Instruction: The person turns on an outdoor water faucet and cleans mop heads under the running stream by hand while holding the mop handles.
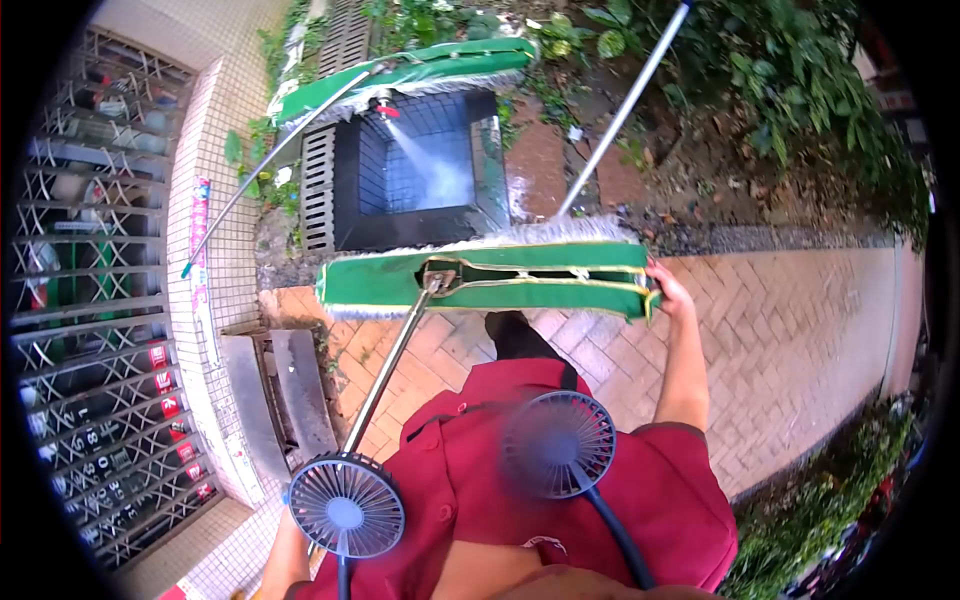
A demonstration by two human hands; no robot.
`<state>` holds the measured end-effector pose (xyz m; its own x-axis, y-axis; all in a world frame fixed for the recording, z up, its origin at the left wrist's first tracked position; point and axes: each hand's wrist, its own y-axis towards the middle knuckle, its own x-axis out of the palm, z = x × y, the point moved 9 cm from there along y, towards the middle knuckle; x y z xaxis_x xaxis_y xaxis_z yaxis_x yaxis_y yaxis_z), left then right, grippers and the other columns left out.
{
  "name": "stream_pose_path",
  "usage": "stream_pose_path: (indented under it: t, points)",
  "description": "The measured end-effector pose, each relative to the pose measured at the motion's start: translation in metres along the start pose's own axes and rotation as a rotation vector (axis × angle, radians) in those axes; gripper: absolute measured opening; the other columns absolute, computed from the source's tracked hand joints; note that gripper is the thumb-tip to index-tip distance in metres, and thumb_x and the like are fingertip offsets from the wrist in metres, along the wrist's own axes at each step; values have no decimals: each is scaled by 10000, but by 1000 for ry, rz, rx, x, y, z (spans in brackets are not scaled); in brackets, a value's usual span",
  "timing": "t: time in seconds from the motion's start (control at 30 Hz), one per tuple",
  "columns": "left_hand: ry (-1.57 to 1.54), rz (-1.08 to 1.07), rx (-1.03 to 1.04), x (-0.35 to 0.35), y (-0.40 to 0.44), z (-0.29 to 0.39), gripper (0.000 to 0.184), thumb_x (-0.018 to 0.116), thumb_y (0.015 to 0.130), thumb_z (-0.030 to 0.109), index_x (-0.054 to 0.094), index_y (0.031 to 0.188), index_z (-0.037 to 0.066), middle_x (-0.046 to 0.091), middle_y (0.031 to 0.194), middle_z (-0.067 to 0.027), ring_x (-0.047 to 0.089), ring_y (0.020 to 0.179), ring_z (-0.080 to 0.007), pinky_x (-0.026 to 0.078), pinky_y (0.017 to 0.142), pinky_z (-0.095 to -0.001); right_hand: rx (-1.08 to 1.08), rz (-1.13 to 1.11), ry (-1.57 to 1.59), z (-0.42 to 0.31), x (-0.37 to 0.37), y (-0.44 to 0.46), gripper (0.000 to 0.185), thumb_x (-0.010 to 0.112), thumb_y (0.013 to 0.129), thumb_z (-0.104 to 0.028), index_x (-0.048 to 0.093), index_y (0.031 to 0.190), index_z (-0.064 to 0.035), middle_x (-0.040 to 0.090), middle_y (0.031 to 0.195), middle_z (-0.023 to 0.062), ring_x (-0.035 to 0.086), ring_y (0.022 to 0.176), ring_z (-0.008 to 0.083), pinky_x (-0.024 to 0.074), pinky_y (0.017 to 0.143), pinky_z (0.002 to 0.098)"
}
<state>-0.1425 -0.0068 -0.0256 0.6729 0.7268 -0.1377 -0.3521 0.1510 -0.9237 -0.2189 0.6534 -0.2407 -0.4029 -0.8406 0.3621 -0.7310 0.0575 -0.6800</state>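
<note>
In front of my body a wide dust mop (pixel 530 293) with a green backing, yellow trim and white fringe is held up. My right hand (pixel 672 290) grips its right end. The mop's metal pole (pixel 395 365) slants down left, passing behind a neck fan (pixel 346 506). My left hand (pixel 286 535) is near that pole, its fingers mostly hidden by the fan. Beyond the mop is a dark-rimmed tiled basin (pixel 487 215), where water sprays from a red nozzle (pixel 388 110). A second green dust mop (pixel 430 70) lies across the basin's far side.
Another pole (pixel 630 105) rises at upper right, its lower end hidden behind the near mop. A metal lattice gate (pixel 110 250) and tiled wall (pixel 205 150) stand left. Dark slabs (pixel 300 390) lie beside the brick paving (pixel 770 350). Plants (pixel 820 90) grow at right.
</note>
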Motion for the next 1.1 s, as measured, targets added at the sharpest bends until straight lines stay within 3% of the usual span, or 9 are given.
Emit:
stream_pose_path:
  t: [0.2,0.27,0.3,0.4,0.57,0.67,0.8,1.0,1.1]
  points:
    - [-55,-1,65,-46,30,75,117,535,779,118,484,696,52,457,461,-22,432,326,-118,338,315,-271,192,115,-179,-50,23,-14,500,617,777,-451,542,1115,-91,573,1087,39,529,971,183,434,836,330]
    - [-71,-6,89,-60,46,99,119,534,779,119,485,693,52,458,461,-23,433,326,-118,339,315,-271,208,365,-679,-58,7,11,523,654,736,-483,568,1013,-47,600,949,58,553,825,155,446,728,275]
    - [-80,-9,102,-67,55,110,120,533,779,119,485,692,52,459,461,-23,433,326,-118,340,315,-272,122,517,-918,-68,-5,27,517,676,708,-486,573,900,-17,585,823,49,526,746,123,434,667,272]
    - [-97,-26,135,-91,86,144,124,532,779,121,485,687,53,460,461,-24,433,326,-118,341,315,-272,-245,609,-839,-138,89,14,434,715,690,-385,556,824,-4,549,710,9,503,660,110,432,612,257]
    - [-117,-108,89,-129,168,157,105,523,783,106,473,714,44,478,483,-36,446,343,-113,358,318,-261,-638,527,-995,-220,295,30,334,701,689,-248,492,818,-21,586,726,107,549,660,178,460,648,320]
    - [-296,-187,77,-149,213,150,115,530,777,81,443,713,44,462,513,-39,443,381,-107,353,321,-249,-711,443,-1403,-213,428,63,354,647,733,-315,449,924,-93,589,690,162,594,652,358,463,584,423]
    - [-516,-341,-9,-178,240,132,125,535,799,47,423,745,49,436,549,-16,402,401,-84,327,321,-224,-937,-6,-1801,-161,578,90,356,692,659,-200,425,860,-77,546,651,115,580,614,302,449,550,384]
    - [-735,-518,-88,-225,246,126,121,530,821,59,443,737,53,437,574,13,377,412,-45,303,337,-190,-926,-197,-1890,-151,657,102,426,708,606,-145,463,953,-105,557,768,85,575,768,270,427,686,385]
    - [-820,-553,-83,-226,252,145,88,531,820,61,476,755,40,439,581,14,379,415,-40,312,349,-182,-892,40,-1936,-184,658,94,608,733,565,-208,504,1125,-147,540,908,60,510,933,240,368,810,414]
